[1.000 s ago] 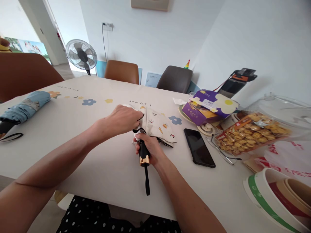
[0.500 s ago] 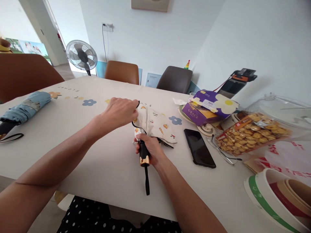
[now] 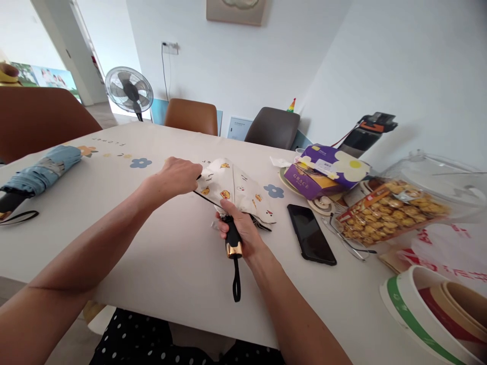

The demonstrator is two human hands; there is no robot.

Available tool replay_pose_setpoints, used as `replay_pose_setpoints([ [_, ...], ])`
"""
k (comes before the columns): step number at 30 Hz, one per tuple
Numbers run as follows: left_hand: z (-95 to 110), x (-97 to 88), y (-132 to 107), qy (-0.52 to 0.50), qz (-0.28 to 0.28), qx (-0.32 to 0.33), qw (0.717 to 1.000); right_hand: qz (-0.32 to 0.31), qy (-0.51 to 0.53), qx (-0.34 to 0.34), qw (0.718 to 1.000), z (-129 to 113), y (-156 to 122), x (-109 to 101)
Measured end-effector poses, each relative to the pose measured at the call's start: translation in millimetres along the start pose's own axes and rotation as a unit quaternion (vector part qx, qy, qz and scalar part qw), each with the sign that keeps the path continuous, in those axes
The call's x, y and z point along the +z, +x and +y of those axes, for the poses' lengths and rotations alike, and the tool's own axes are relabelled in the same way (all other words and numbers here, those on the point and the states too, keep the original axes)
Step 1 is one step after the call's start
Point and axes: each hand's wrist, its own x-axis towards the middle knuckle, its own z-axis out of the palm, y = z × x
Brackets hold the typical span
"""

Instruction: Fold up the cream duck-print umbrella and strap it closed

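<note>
As umbrella [image 3: 239,196] points handle [image 3: 232,232] toward us, our right hand [image 3: 245,230] grips handle; our left hand [image 3: 175,175], farther out, pinches left edge of canopy [image 3: 232,181].

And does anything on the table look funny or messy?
Nothing looks spilled or broken. Just the white umbrella looks messy: its cloth is loose, held out by the left hand, while the blue umbrella is bundled up.
</note>
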Motion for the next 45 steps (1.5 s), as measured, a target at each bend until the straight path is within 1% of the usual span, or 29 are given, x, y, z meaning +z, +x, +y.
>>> replay_pose_setpoints([
  [2, -3.2, -0.3, -0.2, 0.003, -0.008, -0.003, 1.0, 0.008, 0.002, 0.001, 1.0, 0.4, -0.8, 0.6],
  [4, -4.7, -1.3, -0.3, -0.008, 0.0, -0.007, 1.0, 0.018, -0.006, -0.003, 1.0, 1.7, -0.1, -0.1],
  [6, -2.2, -2.5, -0.4, -0.033, 0.037, -0.014, 0.999, 0.026, -0.022, -0.01, 0.999, 3.5, 1.3, -1.4],
  [8, 5.8, -3.0, -0.9, -0.086, 0.094, -0.022, 0.992, 0.026, -0.038, -0.01, 0.999, 5.4, 2.5, -2.6],
  [10, 18.5, -1.1, -2.1, -0.177, 0.133, -0.009, 0.975, 0.014, -0.055, -0.004, 0.998, 7.1, 3.0, -3.2],
  [11, 25.7, 1.0, -2.7, -0.229, 0.139, 0.006, 0.963, 0.005, -0.066, 0.001, 0.998, 7.9, 2.9, -3.3],
  [13, 40.0, 7.9, -3.5, -0.315, 0.134, 0.028, 0.939, -0.01, -0.088, 0.004, 0.996, 9.2, 2.7, -3.1],
  [15, 51.4, 16.8, -2.6, -0.359, 0.143, 0.02, 0.922, -0.009, -0.097, -0.004, 0.995, 10.4, 2.5, -2.8],
  [18, 60.8, 29.6, 2.3, -0.406, 0.169, 0.004, 0.898, 0.0, -0.085, -0.027, 0.996, 11.8, 2.7, -2.9],
  [20, 63.2, 35.3, 6.9, -0.447, 0.167, -0.006, 0.879, -0.006, -0.082, -0.035, 0.996, 12.5, 2.7, -3.2],
  [21, 63.9, 37.2, 9.0, -0.473, 0.158, -0.022, 0.867, -0.013, -0.082, -0.039, 0.996, 12.9, 2.6, -3.4],
  [23, 64.8, 39.9, 12.3, -0.538, 0.124, -0.061, 0.832, -0.031, -0.077, -0.047, 0.995, 13.7, 2.3, -3.5],
  [25, 65.2, 42.1, 14.1, -0.608, 0.094, -0.085, 0.784, -0.046, -0.073, -0.053, 0.995, 14.4, 2.1, -3.6],
  [27, 64.9, 44.4, 15.2, -0.671, 0.09, -0.077, 0.732, -0.06, -0.08, -0.047, 0.994, 14.7, 1.7, -3.7],
  [29, 63.2, 46.1, 16.3, -0.726, 0.089, -0.052, 0.68, -0.079, -0.096, -0.031, 0.992, 14.3, 1.0, -3.8],
  [32, 57.9, 45.7, 19.1, -0.797, 0.051, -0.037, 0.601, -0.11, -0.111, -0.007, 0.988, 13.3, -1.2, -3.9],
  [36, 48.0, 41.3, 24.3, -0.872, 0.006, -0.086, 0.482, -0.149, -0.126, 0.007, 0.981, 13.7, -4.2, -4.1],
  [38, 44.6, 39.8, 26.6, -0.895, -0.004, -0.102, 0.433, -0.157, -0.138, 0.011, 0.978, 15.1, -4.8, -3.7],
  [39, 43.7, 39.4, 27.4, -0.903, -0.006, -0.106, 0.416, -0.157, -0.143, 0.013, 0.977, 15.9, -4.8, -3.4],
  [41, 43.2, 39.4, 28.3, -0.912, -0.003, -0.114, 0.395, -0.147, -0.15, 0.017, 0.978, 17.3, -4.6, -2.3],
  [43, 43.6, 40.0, 28.5, -0.915, 0.003, -0.117, 0.386, -0.131, -0.158, 0.019, 0.978, 18.1, -4.5, -1.1],
  [45, 43.9, 40.6, 28.4, -0.914, 0.013, -0.118, 0.388, -0.115, -0.166, 0.027, 0.979, 17.8, -4.5, -0.3],
])
